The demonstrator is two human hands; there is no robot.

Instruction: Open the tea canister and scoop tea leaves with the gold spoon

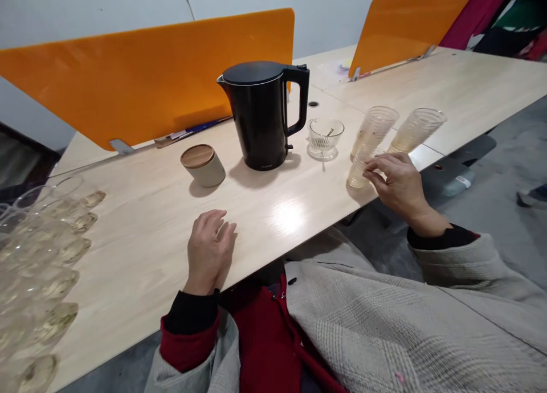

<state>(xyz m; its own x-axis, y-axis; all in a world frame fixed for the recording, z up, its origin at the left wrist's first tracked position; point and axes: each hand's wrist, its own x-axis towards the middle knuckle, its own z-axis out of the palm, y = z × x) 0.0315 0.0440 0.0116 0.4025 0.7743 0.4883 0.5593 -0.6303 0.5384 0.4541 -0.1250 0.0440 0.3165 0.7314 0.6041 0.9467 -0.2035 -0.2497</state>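
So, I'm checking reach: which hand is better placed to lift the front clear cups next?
Right, I'd say: the right hand is at the front clear cups, while the left hand is nearer the canister.

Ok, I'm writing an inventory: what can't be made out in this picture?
All in the head view:
Kettle: inside hidden by its lid.
Canister: inside hidden by its wooden lid.
Clear cups at left: some cut off by the edge.
Front cup or stack: partly behind the right hand.

Remotely, I'm watching through one head-worn camera, looking down close over the table [260, 196] from six o'clock toward twelve.
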